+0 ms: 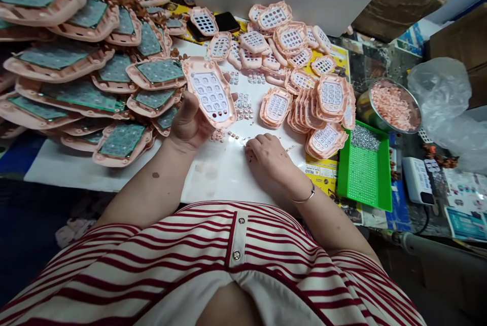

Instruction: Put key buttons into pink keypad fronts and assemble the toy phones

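My left hand (190,123) grips a pink plastic casing (211,93) by its edges, thumb on the near left side and fingertips showing at the right. White square buttons fill most of its openings; a few holes at the lower end look dark. My right hand (268,156) rests low over the white tabletop, fingers curled together and pointing down. Whatever its fingertips hold, if anything, is hidden. Just beyond that hand lie small loose buttons (243,105) in clusters. Tiny pink pieces (218,136) lie below the held casing.
Stacked casings with green circuit boards (124,138) crowd the left. Pink casings with buttons (331,93) pile up at right, others with open holes (291,37) behind. Further right are a green tray (363,176) of small metal parts and a metal bowl (395,105) of pink pieces.
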Motion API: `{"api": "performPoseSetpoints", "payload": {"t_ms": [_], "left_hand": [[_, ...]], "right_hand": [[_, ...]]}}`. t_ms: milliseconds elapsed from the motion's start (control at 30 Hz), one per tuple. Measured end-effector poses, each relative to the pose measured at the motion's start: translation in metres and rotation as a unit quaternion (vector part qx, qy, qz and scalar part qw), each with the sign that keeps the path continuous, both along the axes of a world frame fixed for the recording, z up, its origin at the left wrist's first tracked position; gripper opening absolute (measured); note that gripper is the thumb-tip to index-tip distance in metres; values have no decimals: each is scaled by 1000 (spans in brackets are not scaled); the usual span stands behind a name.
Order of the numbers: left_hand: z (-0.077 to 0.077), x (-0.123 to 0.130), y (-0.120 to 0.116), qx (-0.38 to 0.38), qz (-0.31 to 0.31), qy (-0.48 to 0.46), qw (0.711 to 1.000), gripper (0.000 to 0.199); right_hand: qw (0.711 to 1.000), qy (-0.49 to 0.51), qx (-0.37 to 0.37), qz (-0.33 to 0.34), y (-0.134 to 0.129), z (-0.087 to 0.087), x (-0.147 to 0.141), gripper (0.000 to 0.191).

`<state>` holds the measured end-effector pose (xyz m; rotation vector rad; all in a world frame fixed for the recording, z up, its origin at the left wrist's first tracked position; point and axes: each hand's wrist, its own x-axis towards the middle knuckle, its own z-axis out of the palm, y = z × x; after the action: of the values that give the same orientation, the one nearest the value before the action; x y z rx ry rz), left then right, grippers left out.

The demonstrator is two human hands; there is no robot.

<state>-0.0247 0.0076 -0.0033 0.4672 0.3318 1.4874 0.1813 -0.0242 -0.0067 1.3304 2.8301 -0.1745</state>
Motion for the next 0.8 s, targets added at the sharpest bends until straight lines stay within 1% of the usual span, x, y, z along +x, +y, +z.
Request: {"api": "performPoseSetpoints", "payload": {"t_ms": [67, 133, 200, 233, 300, 333, 400, 467, 500, 567, 633, 700, 767, 800], "left_hand": [[-2, 1, 0, -4, -5, 8, 1000, 63], [-4, 3, -1, -15, -6, 21, 1000, 71], [-7, 7, -1, -27, -8, 35, 999, 74], [-8, 9, -1, -33, -12, 43, 998, 73], [-9, 13, -2, -39, -25, 64, 997, 74], [-8, 15, -2, -36, -31, 78, 996, 77], [-7, 18, -3, -20, -43, 109, 993, 90], [-5, 19, -4, -4, -57, 125, 990, 102], [-4, 19, -5, -1, -64, 123, 990, 104], [-3, 19, -5, -3, -80, 105, 991, 103], [-3, 19, -5, -1, -91, 82, 992, 98], [-4, 19, -5, 10, -97, 70, 993, 93], [-5, 19, -5, 26, -104, 70, 992, 92], [-6, 19, -4, 31, -110, 73, 991, 92]], "right_hand": [[998, 53, -21, -9, 3, 2, 4, 18], [989, 144, -18, -37, 5, 7, 7, 18], [963, 259, 17, -76, 7, 16, 7, 18], [947, 307, 35, -84, 7, 21, 5, 19], [928, 361, 59, -63, 6, 29, -3, 19], [926, 369, 69, -40, 5, 31, -8, 19], [928, 361, 97, 5, 3, 31, -18, 20], [930, 342, 130, 32, 3, 28, -26, 22], [932, 331, 139, 41, 3, 26, -29, 24], [940, 307, 136, 55, 3, 26, -30, 25], [950, 279, 124, 66, 2, 29, -28, 25], [959, 245, 120, 80, 0, 33, -25, 29], [964, 214, 132, 91, -4, 33, -22, 34], [964, 203, 144, 91, -5, 31, -22, 34]]}}
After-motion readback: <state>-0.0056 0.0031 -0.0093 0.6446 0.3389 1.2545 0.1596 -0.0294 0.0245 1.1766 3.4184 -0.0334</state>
